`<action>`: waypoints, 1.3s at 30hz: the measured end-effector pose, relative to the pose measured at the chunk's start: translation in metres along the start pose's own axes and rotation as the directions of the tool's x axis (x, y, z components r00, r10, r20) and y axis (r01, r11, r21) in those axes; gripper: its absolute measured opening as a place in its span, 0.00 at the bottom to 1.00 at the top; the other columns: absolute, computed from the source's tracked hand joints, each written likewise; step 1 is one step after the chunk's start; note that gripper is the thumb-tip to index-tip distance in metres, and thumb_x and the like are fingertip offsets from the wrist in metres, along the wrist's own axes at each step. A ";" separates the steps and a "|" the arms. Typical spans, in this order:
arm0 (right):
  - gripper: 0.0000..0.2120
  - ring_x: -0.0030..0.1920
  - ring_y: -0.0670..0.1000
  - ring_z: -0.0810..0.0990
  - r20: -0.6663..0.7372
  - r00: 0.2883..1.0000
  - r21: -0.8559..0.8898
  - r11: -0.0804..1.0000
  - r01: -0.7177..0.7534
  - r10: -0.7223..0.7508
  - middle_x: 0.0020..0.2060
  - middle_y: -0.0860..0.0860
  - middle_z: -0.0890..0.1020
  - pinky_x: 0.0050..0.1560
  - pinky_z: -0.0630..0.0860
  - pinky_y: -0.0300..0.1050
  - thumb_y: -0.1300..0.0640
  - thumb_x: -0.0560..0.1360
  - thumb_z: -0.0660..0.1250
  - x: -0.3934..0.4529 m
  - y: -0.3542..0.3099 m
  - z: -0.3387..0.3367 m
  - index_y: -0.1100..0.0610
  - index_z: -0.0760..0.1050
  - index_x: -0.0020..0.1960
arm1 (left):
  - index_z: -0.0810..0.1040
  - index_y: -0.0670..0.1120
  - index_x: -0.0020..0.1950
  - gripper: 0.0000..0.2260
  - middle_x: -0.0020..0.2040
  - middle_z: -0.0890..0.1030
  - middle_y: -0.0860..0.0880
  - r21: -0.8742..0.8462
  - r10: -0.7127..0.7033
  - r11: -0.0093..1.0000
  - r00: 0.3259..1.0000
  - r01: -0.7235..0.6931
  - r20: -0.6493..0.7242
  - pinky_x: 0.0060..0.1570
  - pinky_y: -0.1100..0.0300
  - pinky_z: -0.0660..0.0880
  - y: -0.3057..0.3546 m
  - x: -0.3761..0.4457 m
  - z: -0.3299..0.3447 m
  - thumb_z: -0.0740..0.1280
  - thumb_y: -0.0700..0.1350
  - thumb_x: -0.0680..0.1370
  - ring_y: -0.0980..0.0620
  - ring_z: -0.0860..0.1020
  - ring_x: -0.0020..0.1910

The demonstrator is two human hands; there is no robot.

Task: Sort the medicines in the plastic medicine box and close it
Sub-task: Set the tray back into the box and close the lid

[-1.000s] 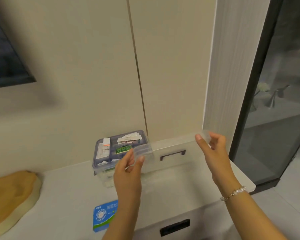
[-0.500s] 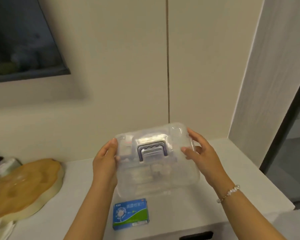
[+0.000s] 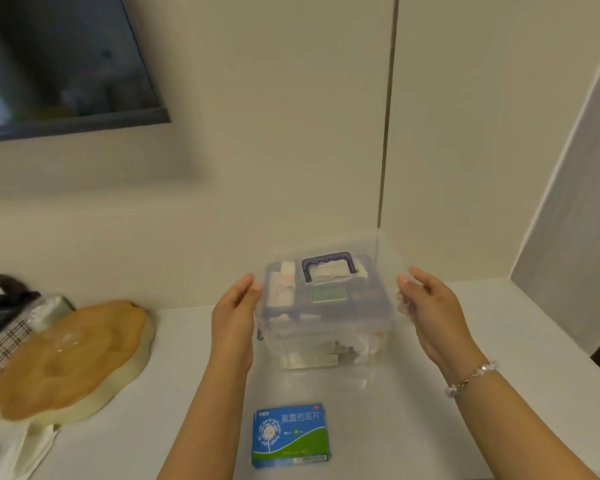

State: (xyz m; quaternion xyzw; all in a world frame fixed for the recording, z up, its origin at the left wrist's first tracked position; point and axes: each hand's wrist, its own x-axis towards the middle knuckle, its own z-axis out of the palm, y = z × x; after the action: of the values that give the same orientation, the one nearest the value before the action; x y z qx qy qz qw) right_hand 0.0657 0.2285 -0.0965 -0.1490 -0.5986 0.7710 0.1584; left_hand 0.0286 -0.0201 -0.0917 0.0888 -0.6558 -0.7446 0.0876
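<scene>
A clear plastic medicine box [image 3: 326,351] stands on the white countertop [image 3: 174,410] against the wall. Its clear lid [image 3: 378,271], with a dark purple handle [image 3: 328,263], lies over the top of the box. Through it I see a tray with white packets and a green-labelled pack. My left hand [image 3: 234,317] grips the lid's left edge and my right hand [image 3: 430,310] grips its right edge. A blue and green medicine carton [image 3: 290,434] lies flat on the counter in front of the box, outside it.
A wooden flower-shaped tray [image 3: 70,358] sits at the left, with a checked cloth and metal item [image 3: 11,334] behind it. A dark screen [image 3: 59,64] hangs on the wall at upper left. The counter ends at the right by a grey panel [image 3: 568,202].
Both hands carried the clear lid from the right side over the box and lowered it onto the top. The view has swung left and down.
</scene>
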 end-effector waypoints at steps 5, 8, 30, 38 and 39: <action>0.05 0.38 0.48 0.73 -0.036 0.987 -0.279 0.950 0.142 -0.158 0.39 0.50 0.76 0.37 0.71 0.41 0.58 0.74 0.62 0.003 0.010 0.016 0.52 0.76 0.42 | 0.64 0.48 0.72 0.21 0.71 0.67 0.55 0.087 0.042 0.995 0.999 -0.044 0.022 0.53 0.73 0.67 -0.010 0.007 0.010 0.60 0.44 0.79 0.62 0.68 0.62; 0.13 0.33 0.50 0.63 -0.005 0.982 -0.379 0.909 0.173 -0.189 0.31 0.53 0.66 0.32 0.60 0.42 0.59 0.74 0.61 0.010 0.020 0.020 0.60 0.67 0.32 | 0.61 0.47 0.73 0.21 0.74 0.64 0.52 0.154 0.026 0.988 1.000 -0.026 0.000 0.60 0.65 0.61 -0.014 0.013 0.013 0.58 0.44 0.80 0.55 0.64 0.70; 0.16 0.43 0.52 0.75 -0.140 0.990 -0.528 0.847 -0.058 -0.019 0.47 0.51 0.78 0.26 0.67 0.39 0.46 0.72 0.65 0.050 0.023 0.023 0.57 0.75 0.53 | 0.72 0.50 0.65 0.18 0.65 0.74 0.47 0.196 -0.168 0.964 0.983 0.179 -0.073 0.39 0.62 0.73 -0.014 0.033 0.016 0.66 0.47 0.76 0.48 0.75 0.53; 0.17 0.30 0.55 0.76 -0.117 0.984 -0.750 0.662 0.003 -0.136 0.32 0.54 0.81 0.33 0.71 0.42 0.47 0.72 0.64 0.051 0.011 0.022 0.59 0.82 0.39 | 0.71 0.45 0.68 0.20 0.69 0.72 0.47 0.474 -0.040 0.877 0.995 0.080 -0.093 0.65 0.52 0.68 -0.012 0.038 0.016 0.63 0.48 0.77 0.46 0.72 0.67; 0.17 0.32 0.58 0.77 -0.118 0.983 -0.739 0.674 0.010 -0.144 0.32 0.57 0.82 0.34 0.71 0.43 0.48 0.72 0.64 0.053 0.009 0.024 0.61 0.82 0.39 | 0.71 0.45 0.68 0.20 0.69 0.72 0.47 0.505 -0.028 0.860 0.995 0.071 -0.092 0.65 0.53 0.68 -0.012 0.039 0.017 0.62 0.48 0.77 0.46 0.71 0.67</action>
State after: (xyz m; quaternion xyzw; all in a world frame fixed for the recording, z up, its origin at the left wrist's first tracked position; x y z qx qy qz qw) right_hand 0.0076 0.2279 -0.1019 -0.2385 -0.8481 0.4428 0.1667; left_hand -0.0134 -0.0122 -0.1020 0.1556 -0.8218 -0.5437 0.0687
